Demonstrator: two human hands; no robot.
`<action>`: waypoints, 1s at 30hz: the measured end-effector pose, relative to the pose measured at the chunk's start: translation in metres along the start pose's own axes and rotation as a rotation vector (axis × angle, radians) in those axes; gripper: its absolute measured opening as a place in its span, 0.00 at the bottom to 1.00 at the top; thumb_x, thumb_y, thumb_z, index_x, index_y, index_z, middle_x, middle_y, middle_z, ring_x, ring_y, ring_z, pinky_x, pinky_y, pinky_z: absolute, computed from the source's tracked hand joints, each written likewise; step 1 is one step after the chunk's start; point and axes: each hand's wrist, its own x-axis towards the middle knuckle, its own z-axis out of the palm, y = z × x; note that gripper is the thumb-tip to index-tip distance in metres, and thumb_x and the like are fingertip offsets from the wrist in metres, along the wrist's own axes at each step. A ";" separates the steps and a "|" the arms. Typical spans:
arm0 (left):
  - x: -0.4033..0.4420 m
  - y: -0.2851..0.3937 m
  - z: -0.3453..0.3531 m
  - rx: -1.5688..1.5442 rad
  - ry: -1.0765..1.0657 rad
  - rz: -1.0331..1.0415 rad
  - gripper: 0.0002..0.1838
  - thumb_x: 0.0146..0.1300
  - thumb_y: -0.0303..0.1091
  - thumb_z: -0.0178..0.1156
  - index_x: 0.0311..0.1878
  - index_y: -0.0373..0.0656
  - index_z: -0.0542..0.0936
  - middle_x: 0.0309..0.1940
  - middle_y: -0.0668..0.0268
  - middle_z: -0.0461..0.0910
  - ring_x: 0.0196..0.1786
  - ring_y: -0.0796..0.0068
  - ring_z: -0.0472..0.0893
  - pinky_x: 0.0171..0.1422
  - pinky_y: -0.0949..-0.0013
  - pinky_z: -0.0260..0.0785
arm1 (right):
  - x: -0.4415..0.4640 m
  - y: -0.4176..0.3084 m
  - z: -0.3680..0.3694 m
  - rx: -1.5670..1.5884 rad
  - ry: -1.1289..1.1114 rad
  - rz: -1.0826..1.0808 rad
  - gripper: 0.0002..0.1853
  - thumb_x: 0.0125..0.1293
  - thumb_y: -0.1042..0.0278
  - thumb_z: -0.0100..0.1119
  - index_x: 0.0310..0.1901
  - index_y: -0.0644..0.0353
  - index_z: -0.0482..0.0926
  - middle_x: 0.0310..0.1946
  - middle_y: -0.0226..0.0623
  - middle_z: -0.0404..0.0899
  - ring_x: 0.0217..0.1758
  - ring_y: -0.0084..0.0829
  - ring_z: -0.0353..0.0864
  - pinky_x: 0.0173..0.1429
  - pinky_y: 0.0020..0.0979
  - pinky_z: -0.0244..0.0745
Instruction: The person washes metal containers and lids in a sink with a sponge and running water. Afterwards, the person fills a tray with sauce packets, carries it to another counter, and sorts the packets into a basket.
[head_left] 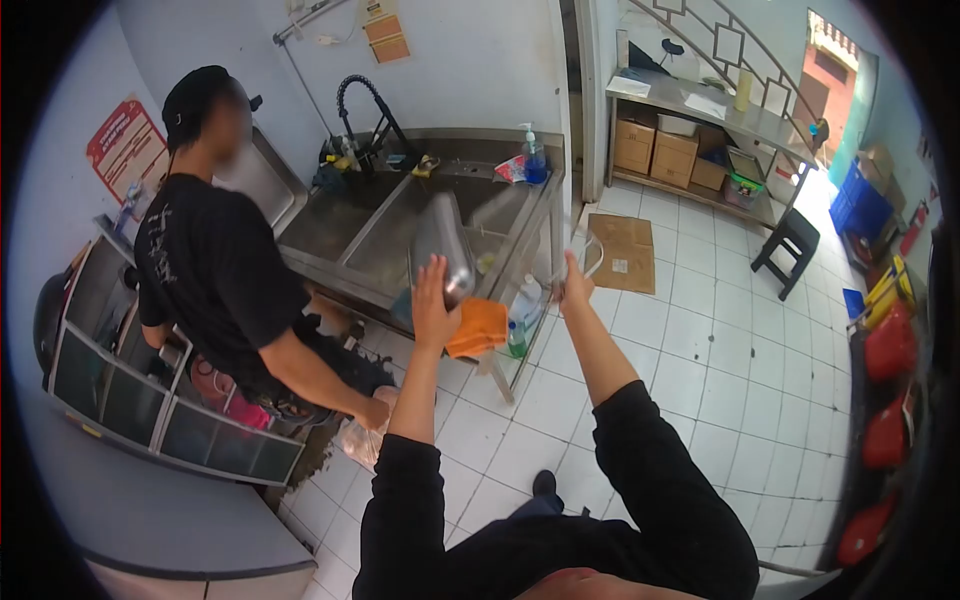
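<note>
My left hand (434,308) grips a shiny stainless steel container (441,238), blurred by motion, with its fingers stretched along the near end. The container is tilted over the front of the steel sink (395,215). Out to the right of the sink, my right hand (573,288) is closed around a see-through item with a pale loop handle (596,254); its exact kind is too blurred to tell. Between my hands, an orange cloth (478,328) hangs beside a green bottle (516,340) and a clear bottle (527,298).
A person in black (215,270) stands close on my left, one hand holding a plastic bag (362,440). A blue soap bottle (533,158) stands at the sink's back corner. Flat cardboard (622,252) and a black stool (787,252) are on the tiled floor.
</note>
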 end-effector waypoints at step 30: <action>0.040 0.001 0.021 -0.302 0.508 -0.100 0.32 0.51 0.21 0.43 0.65 0.37 0.62 0.57 0.52 0.73 0.59 0.47 0.72 0.71 0.52 0.52 | -0.110 -0.132 -0.232 -0.329 0.089 -0.877 0.26 0.47 0.68 0.77 0.26 0.54 0.61 0.16 0.21 0.60 0.17 0.14 0.58 0.20 0.19 0.53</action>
